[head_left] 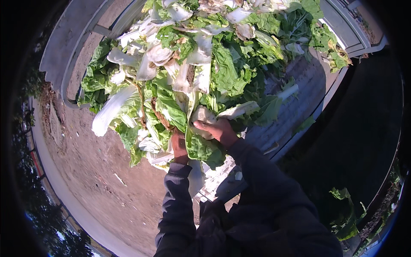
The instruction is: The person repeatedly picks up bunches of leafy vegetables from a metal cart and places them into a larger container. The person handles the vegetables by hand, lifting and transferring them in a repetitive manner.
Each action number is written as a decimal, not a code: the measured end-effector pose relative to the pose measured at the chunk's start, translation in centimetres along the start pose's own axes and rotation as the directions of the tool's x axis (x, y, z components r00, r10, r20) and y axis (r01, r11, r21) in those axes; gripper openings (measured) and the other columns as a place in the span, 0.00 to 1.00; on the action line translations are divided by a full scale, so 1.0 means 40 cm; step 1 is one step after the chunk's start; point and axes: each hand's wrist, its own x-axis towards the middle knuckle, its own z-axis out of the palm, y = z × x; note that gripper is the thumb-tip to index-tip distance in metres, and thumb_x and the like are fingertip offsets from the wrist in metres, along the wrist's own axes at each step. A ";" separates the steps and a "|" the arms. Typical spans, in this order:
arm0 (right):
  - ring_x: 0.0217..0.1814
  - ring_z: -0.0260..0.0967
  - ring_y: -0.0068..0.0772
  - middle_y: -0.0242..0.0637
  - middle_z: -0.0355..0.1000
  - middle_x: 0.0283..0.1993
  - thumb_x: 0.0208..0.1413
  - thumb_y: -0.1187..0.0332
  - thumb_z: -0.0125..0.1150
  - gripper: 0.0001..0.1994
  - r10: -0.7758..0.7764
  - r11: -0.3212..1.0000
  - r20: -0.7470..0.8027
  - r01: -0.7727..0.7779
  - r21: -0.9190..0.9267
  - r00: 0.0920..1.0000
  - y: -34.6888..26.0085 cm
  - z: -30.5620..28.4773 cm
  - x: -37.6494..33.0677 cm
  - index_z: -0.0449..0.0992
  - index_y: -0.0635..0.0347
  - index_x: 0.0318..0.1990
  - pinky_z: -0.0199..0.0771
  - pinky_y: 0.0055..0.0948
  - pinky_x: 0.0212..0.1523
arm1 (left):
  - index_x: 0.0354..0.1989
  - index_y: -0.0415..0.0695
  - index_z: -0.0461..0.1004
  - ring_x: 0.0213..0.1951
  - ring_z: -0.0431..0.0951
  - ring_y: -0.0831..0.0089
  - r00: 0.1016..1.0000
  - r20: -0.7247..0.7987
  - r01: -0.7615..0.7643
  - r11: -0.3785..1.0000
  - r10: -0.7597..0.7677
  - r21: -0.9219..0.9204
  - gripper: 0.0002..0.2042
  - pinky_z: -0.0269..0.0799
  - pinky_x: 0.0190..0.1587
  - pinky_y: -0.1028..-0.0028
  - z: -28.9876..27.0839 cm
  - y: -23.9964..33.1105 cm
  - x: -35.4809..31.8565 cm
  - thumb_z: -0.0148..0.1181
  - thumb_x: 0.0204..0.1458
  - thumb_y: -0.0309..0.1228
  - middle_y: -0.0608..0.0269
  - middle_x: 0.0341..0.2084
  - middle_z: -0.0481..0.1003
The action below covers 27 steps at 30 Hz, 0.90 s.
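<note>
A big heap of cabbage leaves (224, 70), green with broad white ribs, some browned, fills the middle and far part of the view. At its near edge my right hand (220, 132) is closed on a pale cabbage stalk (203, 115), thumb across the top. My left hand (180, 146) reaches into the near left of the heap. Its fingers are mostly hidden under the leaves, so its grip does not show. Between my hands hangs a wide green cabbage leaf (203, 150).
The heap lies on a flat bed (295, 85) with a pale rail (351, 36) at the far right. Another metal frame (72, 47) curves along the far left. Bare brown ground (94, 171) spreads at left. Loose leaves (344, 214) lie at the lower right.
</note>
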 end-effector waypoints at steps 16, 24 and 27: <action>0.41 0.78 0.29 0.42 0.80 0.41 0.46 0.63 0.77 0.21 -0.188 0.979 -0.114 0.176 -0.104 0.976 0.110 -0.046 0.029 0.79 0.72 0.42 0.77 0.33 0.45 | 0.44 0.34 0.71 0.29 0.78 0.46 0.978 -0.063 -0.156 0.899 0.199 0.410 0.19 0.73 0.31 0.58 0.018 0.080 -0.058 0.66 0.45 0.29 0.46 0.27 0.77; 0.57 0.70 0.34 0.40 0.70 0.58 0.53 0.68 0.70 0.32 -0.297 0.915 0.146 0.325 -0.241 0.944 0.308 0.125 -0.282 0.62 0.63 0.63 0.73 0.34 0.52 | 0.36 0.39 0.70 0.26 0.79 0.52 0.951 -0.092 0.303 0.836 -0.294 0.457 0.22 0.74 0.27 0.62 -0.109 0.210 -0.446 0.73 0.39 0.39 0.53 0.23 0.77; 0.55 0.71 0.32 0.36 0.72 0.55 0.53 0.70 0.71 0.28 -0.198 0.957 0.170 0.228 -0.179 0.965 0.323 0.193 -0.357 0.66 0.60 0.61 0.73 0.33 0.51 | 0.35 0.42 0.69 0.24 0.78 0.52 0.997 -0.060 0.075 0.905 -0.055 0.420 0.23 0.73 0.25 0.62 -0.186 0.191 -0.509 0.75 0.38 0.41 0.54 0.20 0.75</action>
